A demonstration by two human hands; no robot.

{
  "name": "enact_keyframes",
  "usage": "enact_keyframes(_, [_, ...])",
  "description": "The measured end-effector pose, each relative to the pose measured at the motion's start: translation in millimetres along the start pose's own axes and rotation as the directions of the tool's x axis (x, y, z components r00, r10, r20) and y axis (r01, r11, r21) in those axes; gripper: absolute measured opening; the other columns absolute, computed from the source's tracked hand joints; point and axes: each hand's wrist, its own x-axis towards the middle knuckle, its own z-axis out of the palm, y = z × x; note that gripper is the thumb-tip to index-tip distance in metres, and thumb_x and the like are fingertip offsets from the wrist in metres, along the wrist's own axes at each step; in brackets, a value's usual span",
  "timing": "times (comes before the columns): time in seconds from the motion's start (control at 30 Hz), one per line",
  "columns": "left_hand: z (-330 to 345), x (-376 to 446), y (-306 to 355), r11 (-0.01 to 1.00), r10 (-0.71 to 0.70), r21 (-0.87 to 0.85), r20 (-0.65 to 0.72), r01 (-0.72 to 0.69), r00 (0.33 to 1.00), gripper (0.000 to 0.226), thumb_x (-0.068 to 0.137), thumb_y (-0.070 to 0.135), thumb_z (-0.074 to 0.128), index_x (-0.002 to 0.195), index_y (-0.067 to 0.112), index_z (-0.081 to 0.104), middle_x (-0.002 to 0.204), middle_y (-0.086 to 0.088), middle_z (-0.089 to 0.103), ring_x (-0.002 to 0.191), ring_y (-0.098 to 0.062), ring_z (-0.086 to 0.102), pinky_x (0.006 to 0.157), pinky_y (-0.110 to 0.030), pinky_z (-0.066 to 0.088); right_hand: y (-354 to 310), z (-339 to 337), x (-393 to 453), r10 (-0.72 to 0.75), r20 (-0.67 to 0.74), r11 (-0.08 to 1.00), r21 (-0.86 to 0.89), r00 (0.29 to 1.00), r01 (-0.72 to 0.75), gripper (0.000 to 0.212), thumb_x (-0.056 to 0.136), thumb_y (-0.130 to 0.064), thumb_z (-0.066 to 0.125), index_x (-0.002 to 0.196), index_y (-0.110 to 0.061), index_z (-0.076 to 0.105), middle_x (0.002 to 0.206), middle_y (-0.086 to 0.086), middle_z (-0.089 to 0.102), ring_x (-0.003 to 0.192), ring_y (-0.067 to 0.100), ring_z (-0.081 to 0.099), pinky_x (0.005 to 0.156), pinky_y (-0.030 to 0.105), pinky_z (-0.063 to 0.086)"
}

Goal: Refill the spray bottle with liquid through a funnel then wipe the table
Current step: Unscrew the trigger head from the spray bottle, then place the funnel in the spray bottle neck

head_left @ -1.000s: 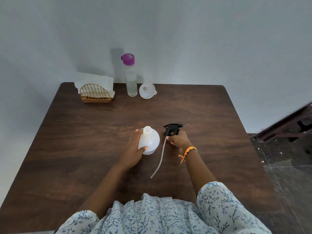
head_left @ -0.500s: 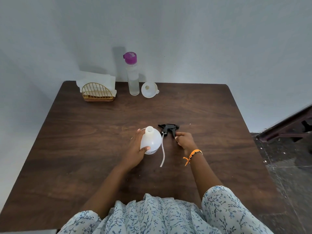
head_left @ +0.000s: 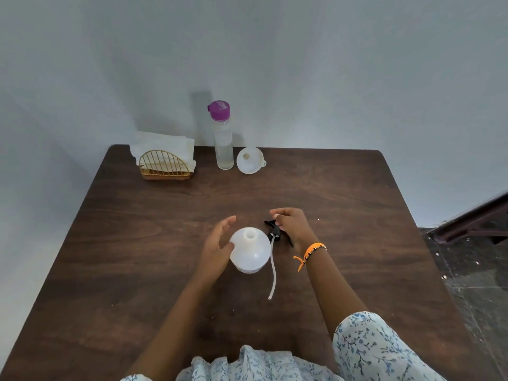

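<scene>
Spray bottle (head_left: 249, 250) on dark wooden table (head_left: 343, 204)

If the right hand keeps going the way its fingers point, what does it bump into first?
Probably nothing nearby. The right hand points up the bare table, a bit left. The funnel looks like the first thing on that line, though depth is hard to judge.

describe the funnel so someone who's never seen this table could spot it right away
Look to the far edge of the dark brown wooden table, against the grey wall. Just right of the tall clear plastic bottle with the purple cap sits the small white plastic funnel. It alone is a low open cone with a side tab, unlike the gold wire napkin holder further left.
</scene>
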Motion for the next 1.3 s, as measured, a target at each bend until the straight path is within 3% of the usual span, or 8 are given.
enact_keyframes(0.2, [0, 49, 26, 0.998, -0.051, -0.041, -0.05, 0.049, 0.997, 0.028, 0.092, 0.006, 0.05, 0.113, 0.025, 0.056, 0.115, 0.009, 0.058, 0.107, -0.004, 0.052, 0.079, -0.01, 0.038, -44, 27, 48, -0.083, 0.0, 0.996, 0.034, 0.997, 0.083, 0.015, 0.087, -0.006, 0.052, 0.09, -0.017, 0.063, 0.076, 0.0, 0.06, 0.071, 0.012, 0.054, 0.071, 0.024, 0.046])
enact_keyframes(0.43, [4, 110, 39, 0.992, -0.12, -0.054, -0.05, 0.118, 0.992, 0.027, 0.092, 0.008, 0.049, 0.115, 0.019, 0.057, 0.112, 0.004, 0.061, 0.099, -0.005, 0.055, 0.073, -0.01, 0.04, -69, 41, 112, -0.124, -0.173, 0.99, -0.092, 0.977, 0.11, 0.032, 0.087, -0.007, 0.052, 0.119, -0.009, 0.054, 0.111, 0.008, 0.059, 0.107, 0.022, 0.055, 0.094, 0.032, 0.043])
enact_keyframes(0.57, [8, 141, 38, 0.99, -0.136, -0.051, -0.063, 0.133, 0.989, 0.027, 0.091, 0.006, 0.049, 0.115, 0.017, 0.057, 0.111, 0.001, 0.061, 0.102, -0.009, 0.056, 0.074, -0.01, 0.041, -76, 44, 141, -0.213, -0.123, 0.962, -0.201, 0.969, 0.186, 0.049, 0.088, 0.0, 0.047, 0.136, -0.007, 0.04, 0.139, 0.009, 0.045, 0.128, 0.023, 0.042, 0.102, 0.022, 0.029])
enact_keyframes(0.67, [11, 154, 40, 0.988, -0.147, -0.048, -0.071, 0.144, 0.987, 0.028, 0.092, 0.006, 0.048, 0.116, 0.016, 0.057, 0.108, 0.004, 0.06, 0.096, -0.006, 0.055, 0.072, -0.006, 0.041, -77, 46, 161, -0.28, -0.065, 0.912, -0.329, 0.958, 0.244, 0.051, 0.086, -0.001, 0.05, 0.136, -0.006, 0.041, 0.139, 0.011, 0.047, 0.13, 0.027, 0.036, 0.106, 0.026, 0.027])
enact_keyframes(0.77, [12, 159, 39, 0.987, -0.154, -0.052, -0.067, 0.151, 0.986, 0.027, 0.092, 0.007, 0.049, 0.116, 0.017, 0.057, 0.108, 0.005, 0.06, 0.096, -0.003, 0.055, 0.072, -0.008, 0.041, -75, 49, 172, -0.274, -0.08, 0.869, -0.448, 0.958, 0.211, 0.032, 0.083, -0.005, 0.053, 0.115, -0.009, 0.057, 0.117, 0.009, 0.06, 0.116, 0.029, 0.042, 0.088, 0.028, 0.035])
enact_keyframes(0.93, [7, 150, 37, 0.988, -0.149, -0.055, -0.062, 0.146, 0.987, 0.025, 0.091, 0.008, 0.05, 0.111, 0.022, 0.059, 0.106, 0.009, 0.062, 0.092, 0.003, 0.057, 0.07, -0.002, 0.043, -68, 46, 159, -0.241, -0.171, 0.937, -0.298, 0.955, 0.183, 0.011, 0.085, -0.01, 0.054, 0.089, -0.009, 0.064, 0.087, 0.0, 0.063, 0.08, 0.014, 0.053, 0.068, 0.02, 0.037])
enact_keyframes(1.1, [4, 119, 43, 0.983, -0.164, -0.096, -0.078, 0.157, 0.983, 0.024, 0.093, 0.014, 0.051, 0.11, 0.028, 0.06, 0.105, 0.013, 0.062, 0.101, -0.003, 0.057, 0.073, -0.01, 0.04, -62, 34, 116, -0.238, -0.201, 0.961, -0.194, 0.95, 0.199, 0.013, 0.089, -0.01, 0.053, 0.093, -0.005, 0.064, 0.09, 0.003, 0.064, 0.081, 0.013, 0.053, 0.065, 0.018, 0.039])
enact_keyframes(1.3, [3, 68, 44, 0.984, -0.114, -0.146, -0.107, 0.098, 0.988, 0.026, 0.093, 0.011, 0.05, 0.099, 0.033, 0.061, 0.101, 0.014, 0.063, 0.1, -0.008, 0.06, 0.081, -0.019, 0.045, -62, 23, 47, -0.226, -0.185, 0.974, -0.052, 0.956, 0.22, 0.014, 0.091, -0.009, 0.049, 0.087, -0.011, 0.062, 0.085, 0.0, 0.06, 0.075, 0.009, 0.051, 0.053, 0.005, 0.037])
